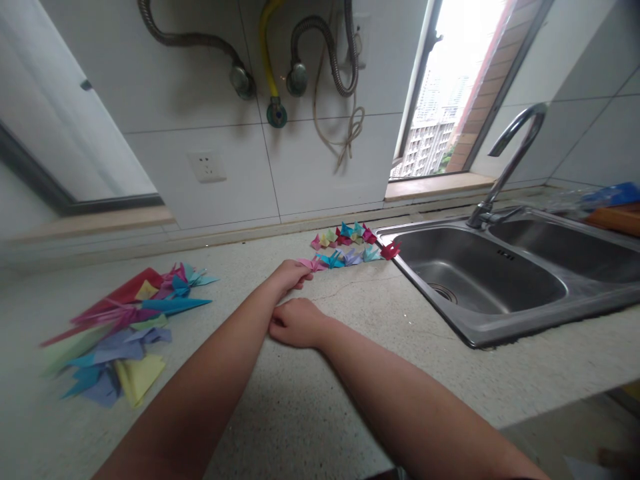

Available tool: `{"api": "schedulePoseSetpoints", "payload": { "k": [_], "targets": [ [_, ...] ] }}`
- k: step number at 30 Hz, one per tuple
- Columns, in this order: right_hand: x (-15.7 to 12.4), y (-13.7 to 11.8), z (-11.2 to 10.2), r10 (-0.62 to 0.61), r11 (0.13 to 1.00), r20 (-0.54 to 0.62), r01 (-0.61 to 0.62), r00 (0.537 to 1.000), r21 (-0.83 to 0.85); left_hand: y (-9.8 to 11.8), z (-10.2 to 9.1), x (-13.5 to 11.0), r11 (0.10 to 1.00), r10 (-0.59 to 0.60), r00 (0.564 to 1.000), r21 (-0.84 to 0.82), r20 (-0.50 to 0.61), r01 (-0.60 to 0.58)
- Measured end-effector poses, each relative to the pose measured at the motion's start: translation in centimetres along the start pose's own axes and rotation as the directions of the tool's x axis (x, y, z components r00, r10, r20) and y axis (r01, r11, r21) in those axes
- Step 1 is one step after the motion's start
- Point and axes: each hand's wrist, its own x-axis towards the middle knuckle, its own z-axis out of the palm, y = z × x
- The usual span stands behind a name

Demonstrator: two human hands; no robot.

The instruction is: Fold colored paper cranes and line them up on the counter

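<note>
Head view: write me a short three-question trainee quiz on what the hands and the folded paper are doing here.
1. True or false: the left hand pinches a pink origami figure.
2. The row of origami figures ends next to: A) the sink; B) the wall socket; C) the loose paper pile.
3. Fill in: the right hand rests, fingers curled, on the ____.

Key: 1 true; 2 A; 3 countertop.
</note>
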Motion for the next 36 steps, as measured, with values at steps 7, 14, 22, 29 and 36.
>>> {"api": "schedulePoseSetpoints", "payload": {
  "k": [7,14,22,29,36],
  "targets": [
    [0.1,0.4,0.5,-0.035,0.999,-0.035,0.035,0.999,0.003,0.1,0.2,0.0,1.000,0.015,1.000,0.027,0.008,-0.015],
    [0.3,0.5,0.7,-0.026,0.999,-0.023,0.026,0.999,-0.019,0.4,0.3,0.1,1.000,-0.010,1.000,0.018,-0.019,0.010],
    [0.3,0.5,0.7,-0.015,1.000,-0.016,0.015,1.000,-0.019,0.4,0.3,0.5,0.998,-0.050,0.989,0.020,-0.138,0.053],
    [0.3,0.7,0.9,-0.026,1.000,-0.033,0.025,0.999,-0.008,0.6,0.6,0.6,0.997,-0.041,0.993,0.064,-0.106,0.048],
    [0.4,0.8,1.0,-0.022,1.000,-0.033,0.022,0.999,0.004,0.5,0.7,1.1,0.993,-0.020,0.997,0.115,-0.077,0.029]
  ]
}}
